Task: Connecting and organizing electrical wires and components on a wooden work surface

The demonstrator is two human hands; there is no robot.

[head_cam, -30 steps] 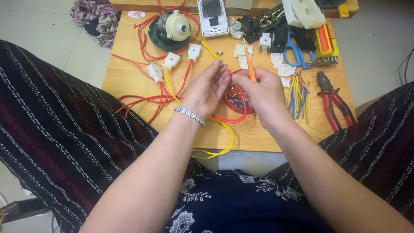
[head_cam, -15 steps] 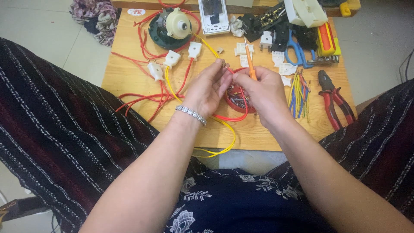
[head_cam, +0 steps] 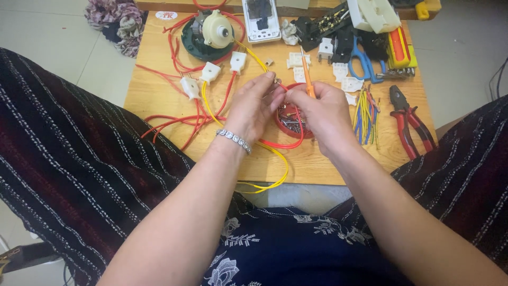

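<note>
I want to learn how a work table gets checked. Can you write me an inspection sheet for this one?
Surface: small wooden table, crowded.
Job's things: orange screwdriver in right hand; left hand pinches a small part beside it, above a red dish of screws.
Clutter: red pliers, blue scissors, white plug halves, small motor.
Hands: both busy, close together.
Cables: red wires and yellow wire looped; short coloured wire bundle.
Surroundings: tiled floor, cloth heap.

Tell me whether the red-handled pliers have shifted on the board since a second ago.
No. The red-handled pliers lie at the wooden board's right edge, beside the coloured wire bundle, as before.
</note>
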